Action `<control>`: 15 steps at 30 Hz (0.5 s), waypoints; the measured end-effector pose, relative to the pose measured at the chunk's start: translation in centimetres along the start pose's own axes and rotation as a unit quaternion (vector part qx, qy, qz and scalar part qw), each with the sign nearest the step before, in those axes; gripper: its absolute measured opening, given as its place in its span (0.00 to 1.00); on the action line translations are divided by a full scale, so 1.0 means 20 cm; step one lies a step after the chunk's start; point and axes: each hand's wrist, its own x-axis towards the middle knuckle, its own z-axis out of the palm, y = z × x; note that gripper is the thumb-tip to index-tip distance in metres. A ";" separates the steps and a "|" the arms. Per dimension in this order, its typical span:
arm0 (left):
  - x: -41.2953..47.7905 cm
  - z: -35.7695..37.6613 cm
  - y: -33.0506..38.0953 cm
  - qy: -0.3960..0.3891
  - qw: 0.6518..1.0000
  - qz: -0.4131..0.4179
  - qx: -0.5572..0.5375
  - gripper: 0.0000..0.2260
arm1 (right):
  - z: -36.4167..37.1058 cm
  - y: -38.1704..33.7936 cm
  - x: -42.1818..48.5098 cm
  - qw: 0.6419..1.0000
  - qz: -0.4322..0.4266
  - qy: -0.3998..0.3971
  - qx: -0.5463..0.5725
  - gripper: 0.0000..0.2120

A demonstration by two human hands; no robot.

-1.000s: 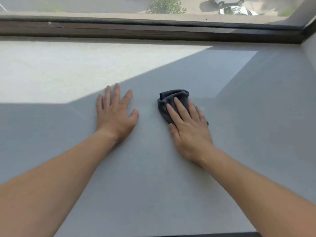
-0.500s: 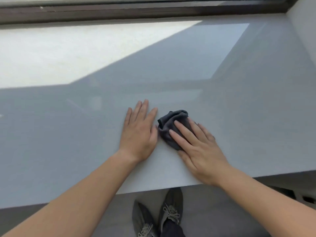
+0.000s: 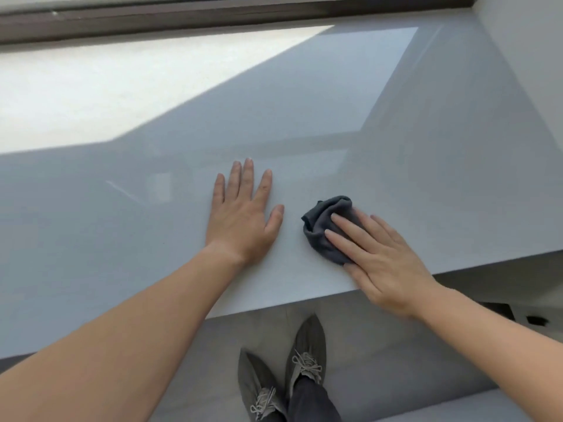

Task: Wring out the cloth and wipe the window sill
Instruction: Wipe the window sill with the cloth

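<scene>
A small dark grey cloth [image 3: 321, 228] lies bunched on the wide pale grey window sill [image 3: 426, 166], close to the sill's front edge. My right hand [image 3: 377, 257] lies flat on top of the cloth, fingers stretched out and pressing it against the sill; its palm hides the cloth's near part. My left hand [image 3: 243, 217] rests flat on the sill a short gap to the left of the cloth, fingers spread, holding nothing.
The dark window frame [image 3: 213, 16] runs along the back of the sill. A wall [image 3: 530, 56] closes the sill at the right. Sunlight covers the far left part. Below the front edge, grey shoes [image 3: 283, 370] stand on the floor.
The view has tilted down and back, so the sill's front edge and the shoes now show. My right hand has slid the cloth toward the right, opening a gap from my left hand.
</scene>
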 end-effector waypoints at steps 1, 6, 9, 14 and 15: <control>0.00 0.00 0.00 0.000 1.000 0.001 0.003 0.31 | 0.00 0.08 0.03 0.998 0.054 0.011 0.008 0.28; 0.00 0.00 0.00 0.003 1.000 0.001 -0.009 0.31 | 0.00 0.06 0.04 0.965 0.257 0.050 0.035 0.29; 0.00 0.00 0.01 0.004 1.000 -0.005 -0.010 0.31 | 0.04 -0.14 -0.10 0.990 0.139 0.039 0.013 0.28; 0.00 -0.01 0.01 0.006 1.000 -0.005 -0.020 0.31 | 0.01 0.07 -0.09 0.999 0.048 -0.009 0.010 0.28; 0.00 -0.01 0.01 0.006 1.000 -0.005 -0.023 0.30 | -0.01 0.16 -0.03 0.996 0.083 -0.006 0.015 0.28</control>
